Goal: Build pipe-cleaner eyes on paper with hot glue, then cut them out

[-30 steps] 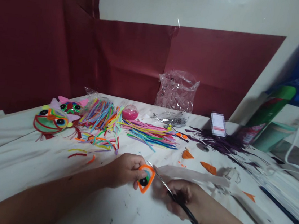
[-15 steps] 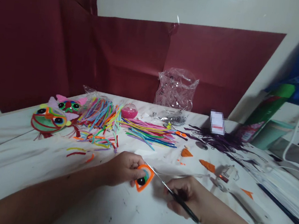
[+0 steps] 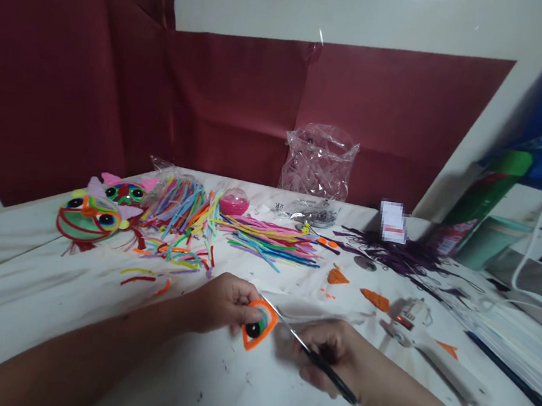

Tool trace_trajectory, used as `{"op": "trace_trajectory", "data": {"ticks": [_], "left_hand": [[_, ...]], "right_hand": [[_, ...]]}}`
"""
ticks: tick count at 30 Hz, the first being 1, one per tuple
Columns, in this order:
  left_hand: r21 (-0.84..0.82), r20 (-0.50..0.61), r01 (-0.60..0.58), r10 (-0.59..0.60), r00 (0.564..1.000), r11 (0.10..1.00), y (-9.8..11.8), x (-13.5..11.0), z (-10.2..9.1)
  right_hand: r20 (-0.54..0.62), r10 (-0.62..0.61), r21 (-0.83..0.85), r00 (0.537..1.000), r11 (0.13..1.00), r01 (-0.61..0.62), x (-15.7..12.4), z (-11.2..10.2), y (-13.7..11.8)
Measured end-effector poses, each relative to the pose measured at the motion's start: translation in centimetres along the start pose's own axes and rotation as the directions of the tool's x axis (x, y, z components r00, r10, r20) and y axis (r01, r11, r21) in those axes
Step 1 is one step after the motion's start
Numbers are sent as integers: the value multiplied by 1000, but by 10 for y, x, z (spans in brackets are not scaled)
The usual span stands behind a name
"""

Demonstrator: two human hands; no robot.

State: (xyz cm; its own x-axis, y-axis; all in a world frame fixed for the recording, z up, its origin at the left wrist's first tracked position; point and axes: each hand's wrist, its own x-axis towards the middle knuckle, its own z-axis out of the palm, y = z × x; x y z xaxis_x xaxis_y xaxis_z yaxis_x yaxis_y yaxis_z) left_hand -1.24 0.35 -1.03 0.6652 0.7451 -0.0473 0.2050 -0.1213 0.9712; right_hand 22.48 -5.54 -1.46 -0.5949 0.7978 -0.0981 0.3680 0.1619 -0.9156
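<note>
Near the middle of the table my left hand (image 3: pixel 226 303) pinches a craft eye (image 3: pixel 263 332) between thumb and fingers. This eye has a fuzzy orange pipe-cleaner outline, a black pupil and green and blue bands; the thumb covers part of it. My right hand (image 3: pixel 331 355) is closed round the black handle of a pair of scissors (image 3: pixel 291 329), seen nearly edge-on. Their silver blades reach up and left to the upper edge of the orange outline, close to my left fingertips. Whether the blades are parted, I cannot make out.
Pipe cleaners (image 3: pixel 266 239) lie in bundles behind my hands, beside a pink round container (image 3: pixel 235 202). Two decorated faces (image 3: pixel 88 220) sit at left. On the right are a white glue gun (image 3: pixel 449 363), orange pieces (image 3: pixel 375 300) and a dark purple tangle (image 3: pixel 403 255).
The craft eye and both hands have shifted very slightly left. The scissors have moved with my right hand, their blades still at the orange edge.
</note>
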Motion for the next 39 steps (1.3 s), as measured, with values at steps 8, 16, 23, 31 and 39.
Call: {"op": "trace_trajectory", "data": {"ticks": [8,16,23,31,39], "left_hand": [[-59,64,-23,27,998,998,1,0,0],[-49,66,-2,6,998,999,-2,-1,2],[-252,-184,-156,111,977,955,-13,13,-5],[-226,-250,-182,123,960,957,-12,13,-5],[-206,-350,-170,89,933,964,-17,12,-6]], "right_hand": [[-15,8,-38,1000,999,-8,0,2,-1],[-54,16,12,998,1000,-16,0,5,1],[-339,60,-99,939,990,-99,11,-3,21],[-438,-81,-661,895,704,-259,12,-4,17],[-402,-127,-801,907,528,-281,12,-8,15]]}}
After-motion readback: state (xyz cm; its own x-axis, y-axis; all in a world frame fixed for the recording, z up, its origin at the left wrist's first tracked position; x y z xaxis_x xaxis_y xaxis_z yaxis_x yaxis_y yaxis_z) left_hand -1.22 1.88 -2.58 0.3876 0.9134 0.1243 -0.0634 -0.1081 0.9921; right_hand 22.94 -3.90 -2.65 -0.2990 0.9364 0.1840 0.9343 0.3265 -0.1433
